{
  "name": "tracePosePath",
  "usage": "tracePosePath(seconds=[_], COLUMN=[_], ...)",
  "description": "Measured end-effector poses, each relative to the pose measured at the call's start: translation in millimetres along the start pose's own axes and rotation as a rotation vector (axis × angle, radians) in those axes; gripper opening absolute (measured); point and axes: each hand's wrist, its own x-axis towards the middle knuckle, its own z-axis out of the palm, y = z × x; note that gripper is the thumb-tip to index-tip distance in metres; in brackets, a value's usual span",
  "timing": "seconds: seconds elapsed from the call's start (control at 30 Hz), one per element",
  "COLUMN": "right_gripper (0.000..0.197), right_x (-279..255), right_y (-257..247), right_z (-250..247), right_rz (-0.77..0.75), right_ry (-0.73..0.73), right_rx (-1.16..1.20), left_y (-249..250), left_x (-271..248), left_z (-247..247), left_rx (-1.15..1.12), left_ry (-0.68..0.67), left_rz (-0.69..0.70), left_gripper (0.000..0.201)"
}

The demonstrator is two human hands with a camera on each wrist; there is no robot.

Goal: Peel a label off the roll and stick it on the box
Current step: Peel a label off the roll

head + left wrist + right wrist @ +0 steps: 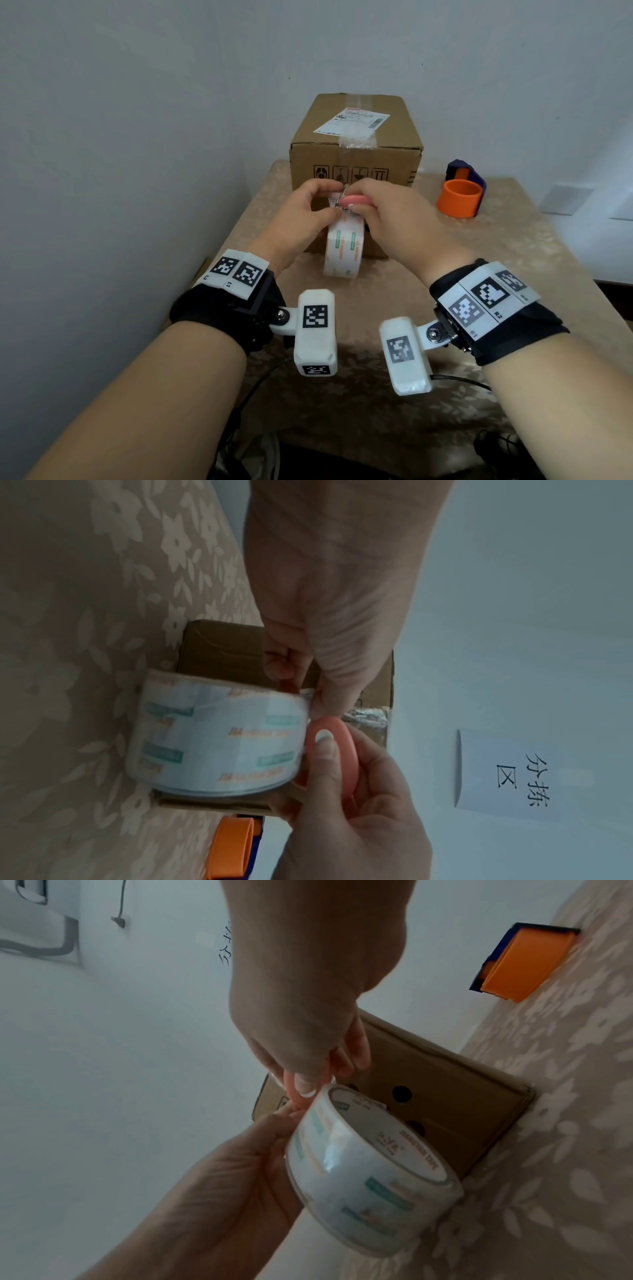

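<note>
Both of our hands meet at the top of the roll (344, 246), which hangs upright in the air just in front of the box (356, 150) so the freed strip has only a short way to go. Our left hand (305, 219) pinches the loose end at the roll's upper edge, thumb and fingertips curled onto it, to keep the strip taut. Our right hand (387, 219) curls round a small pink cutter (330, 741), its tip set against that same edge, we judge to sever or lift the strip. An orange dispenser (460, 195) stands unused on the patterned table (513, 260), well to the right.
</note>
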Motion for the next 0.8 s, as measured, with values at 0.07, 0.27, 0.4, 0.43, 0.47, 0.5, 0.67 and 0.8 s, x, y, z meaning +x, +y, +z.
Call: tracePosePath(seconds=[0.07, 0.27, 0.4, 0.43, 0.47, 0.5, 0.67, 0.8], right_gripper=[0.023, 0.022, 0.025, 0.025, 0.024, 0.023, 0.023, 0.021], right_x=[1, 5, 9, 10, 10, 11, 12, 10], right_y=[-1, -3, -1, -1, -1, -1, 1, 2], right_z=[4, 14, 16, 16, 15, 15, 11, 5], right_rz=[-0.007, -0.032, -0.043, -0.048, -0.051, -0.052, -0.019, -0.013], right_ry=[0.017, 0.050, 0.044, 0.040, 0.031, 0.023, 0.012, -0.002], right_rx=[-0.033, -0.118, -0.113, -0.115, -0.119, -0.122, -0.093, -0.092], left_y=[0, 1, 0, -1, -1, -1, -1, -2], left_x=[0, -1, 0, 0, 0, 0, -1, 0], left_z=[-1, -2, -1, -1, 0, 0, 0, 0], left_rx=[-0.007, -0.028, -0.039, -0.040, -0.041, -0.040, -0.040, -0.038], left_ry=[-0.007, -0.018, -0.016, -0.015, -0.012, -0.009, -0.011, -0.016], left_rz=[-0.004, 0.014, 0.006, 0.005, 0.006, 0.007, 0.006, 0.009], left_gripper=[0.037, 0.037, 0.037, 0.038, 0.039, 0.040, 0.043, 0.042])
